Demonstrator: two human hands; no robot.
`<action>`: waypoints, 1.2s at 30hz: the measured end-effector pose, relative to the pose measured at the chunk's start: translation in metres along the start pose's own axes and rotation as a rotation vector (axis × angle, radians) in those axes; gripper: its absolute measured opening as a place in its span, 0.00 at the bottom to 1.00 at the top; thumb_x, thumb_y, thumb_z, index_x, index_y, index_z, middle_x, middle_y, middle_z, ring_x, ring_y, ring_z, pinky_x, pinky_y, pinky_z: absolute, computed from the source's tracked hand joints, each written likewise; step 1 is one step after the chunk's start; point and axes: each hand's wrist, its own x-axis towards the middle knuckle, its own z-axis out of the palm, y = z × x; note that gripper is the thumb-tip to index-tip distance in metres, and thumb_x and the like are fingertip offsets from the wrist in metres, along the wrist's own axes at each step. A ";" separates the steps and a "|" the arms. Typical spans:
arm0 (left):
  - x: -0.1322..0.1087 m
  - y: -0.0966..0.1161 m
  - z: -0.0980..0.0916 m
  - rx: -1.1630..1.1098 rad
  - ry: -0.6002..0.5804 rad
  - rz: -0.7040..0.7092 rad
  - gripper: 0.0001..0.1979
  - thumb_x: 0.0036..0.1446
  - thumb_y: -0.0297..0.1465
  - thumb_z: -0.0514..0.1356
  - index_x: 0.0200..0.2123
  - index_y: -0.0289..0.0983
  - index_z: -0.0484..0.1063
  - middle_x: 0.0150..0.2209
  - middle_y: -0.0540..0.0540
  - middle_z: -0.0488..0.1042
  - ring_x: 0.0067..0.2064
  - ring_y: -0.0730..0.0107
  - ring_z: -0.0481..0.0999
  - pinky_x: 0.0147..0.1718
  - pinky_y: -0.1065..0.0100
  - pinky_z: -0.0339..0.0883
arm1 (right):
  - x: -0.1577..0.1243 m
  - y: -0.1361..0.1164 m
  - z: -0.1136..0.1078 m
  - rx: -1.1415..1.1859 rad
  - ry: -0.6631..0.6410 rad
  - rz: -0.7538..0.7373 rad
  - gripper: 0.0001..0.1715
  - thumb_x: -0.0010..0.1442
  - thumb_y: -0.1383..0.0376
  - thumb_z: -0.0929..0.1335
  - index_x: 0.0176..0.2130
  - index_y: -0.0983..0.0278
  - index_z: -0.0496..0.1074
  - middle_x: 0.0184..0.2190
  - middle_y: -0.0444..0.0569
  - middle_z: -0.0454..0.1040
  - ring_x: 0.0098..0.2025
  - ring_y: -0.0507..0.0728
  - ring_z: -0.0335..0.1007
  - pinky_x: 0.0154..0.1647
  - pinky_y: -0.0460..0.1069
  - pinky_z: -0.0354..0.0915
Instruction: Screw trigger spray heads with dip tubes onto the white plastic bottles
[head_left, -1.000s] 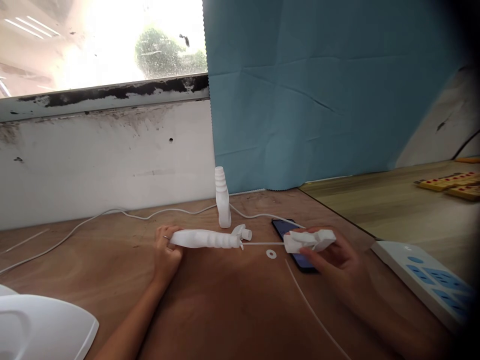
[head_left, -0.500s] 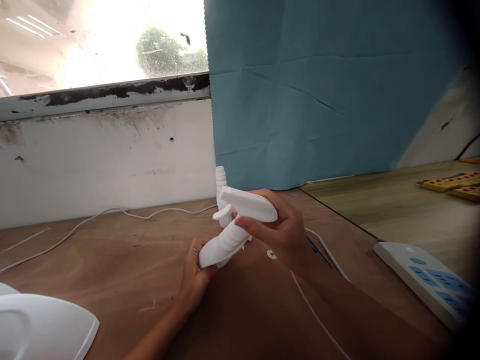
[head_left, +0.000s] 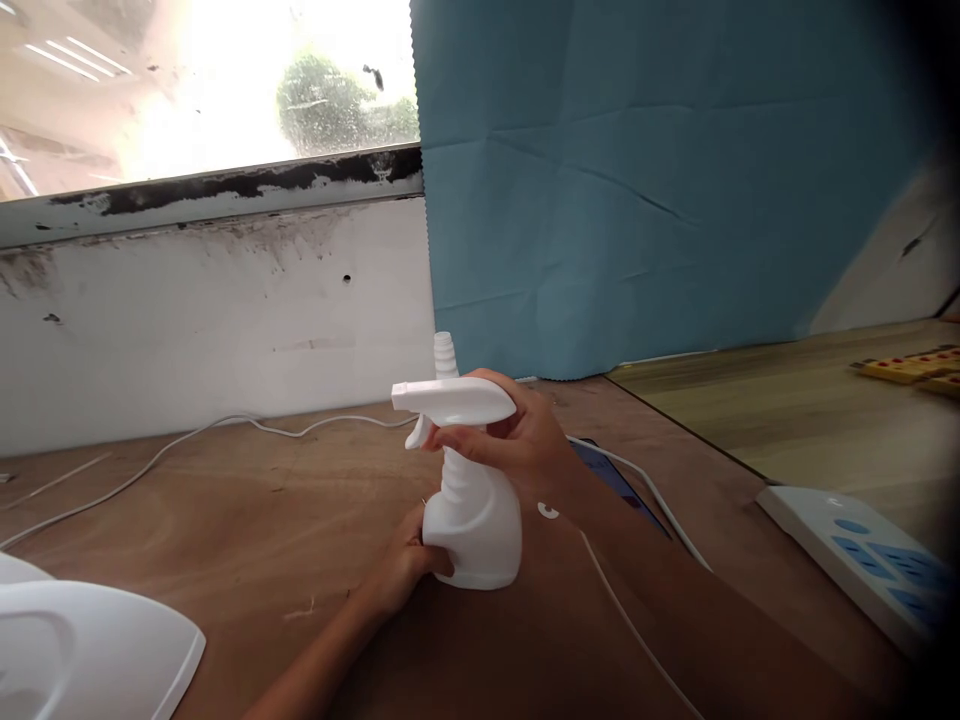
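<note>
A white spray bottle (head_left: 484, 530) stands upright, or nearly so, in front of me. My right hand (head_left: 525, 440) wraps its spray head (head_left: 457, 400) from the right, fingertips by the trigger. Low on the bottle's left side, my left hand (head_left: 409, 565) grips the body, its thumb across the front. The nozzle points left. Just behind rises a second white bottle with a ridged neck (head_left: 444, 355); its lower part is hidden by the spray head and bottle.
A white plastic piece (head_left: 97, 640) lies at lower left. To the right are a phone (head_left: 622, 485), white cables (head_left: 637, 465), a small white ring (head_left: 547, 510) and a power strip (head_left: 855, 555). Blue cloth (head_left: 637, 200) hangs behind, beside a white wall (head_left: 225, 310).
The spray bottle has turned from tilted to upright. Its spray head, with my right hand, has moved left and levelled. The phone shows more.
</note>
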 end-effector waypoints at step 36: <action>-0.029 0.151 0.014 0.707 0.317 0.911 0.05 0.63 0.29 0.58 0.37 0.40 0.75 0.33 0.49 0.72 0.29 0.75 0.71 0.27 0.72 0.66 | -0.010 0.020 0.003 0.287 -0.169 0.024 0.36 0.55 0.59 0.73 0.57 0.57 0.56 0.33 0.45 0.74 0.30 0.55 0.72 0.31 0.51 0.69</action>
